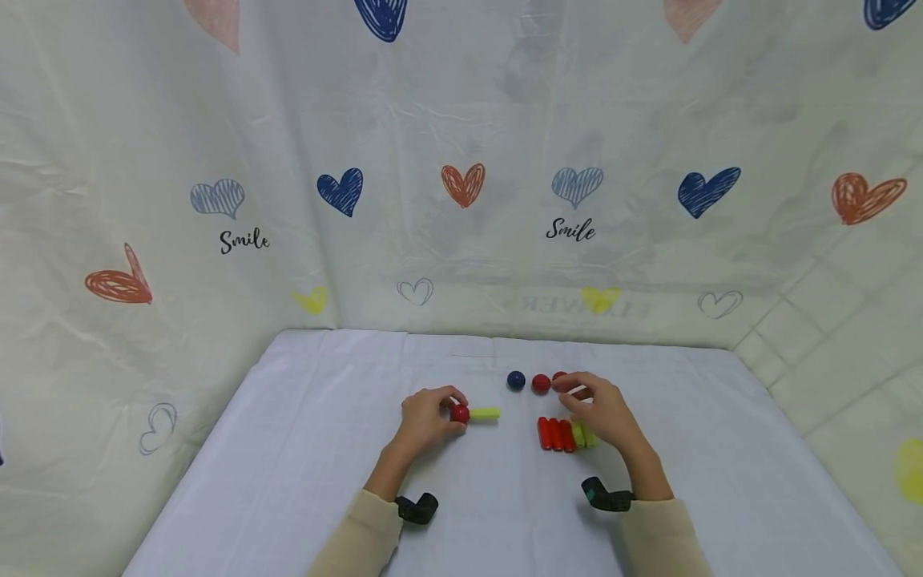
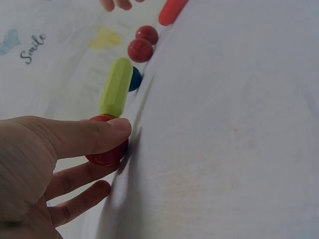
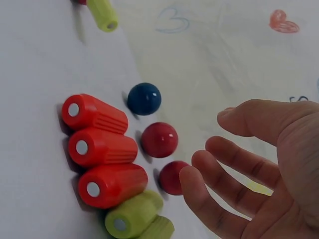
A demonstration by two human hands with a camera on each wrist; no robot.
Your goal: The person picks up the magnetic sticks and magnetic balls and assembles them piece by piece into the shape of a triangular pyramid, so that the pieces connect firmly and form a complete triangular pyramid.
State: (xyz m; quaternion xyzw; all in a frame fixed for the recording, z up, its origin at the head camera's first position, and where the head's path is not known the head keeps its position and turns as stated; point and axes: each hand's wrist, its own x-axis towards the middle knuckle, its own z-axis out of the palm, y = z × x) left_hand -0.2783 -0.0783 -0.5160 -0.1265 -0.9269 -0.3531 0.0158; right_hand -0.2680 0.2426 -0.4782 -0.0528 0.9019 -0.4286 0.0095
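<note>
My left hand (image 1: pixel 425 418) pinches a red ball (image 1: pixel 459 413) between thumb and fingers. A yellow-green rod (image 2: pixel 115 88) sticks out from that ball, its near end against it. On the right, my right hand (image 1: pixel 602 410) hovers with loosely bent fingers and holds nothing. By its fingertips lie two red balls, one nearer the middle (image 3: pixel 159 140) and one partly behind a finger (image 3: pixel 172 178). Beside these is a dark blue ball (image 1: pixel 515 381). Below the right hand lie three red rods (image 1: pixel 555 434) side by side with two yellow-green rods (image 1: pixel 582 435); the red rods show grey end discs.
A white cloth covers the table (image 1: pixel 288 481). Behind it hangs a pale curtain (image 1: pixel 404 256) printed with hearts and words. Each wrist wears a black strap-on device, one on the left (image 1: pixel 418 509) and one on the right (image 1: pixel 606 495).
</note>
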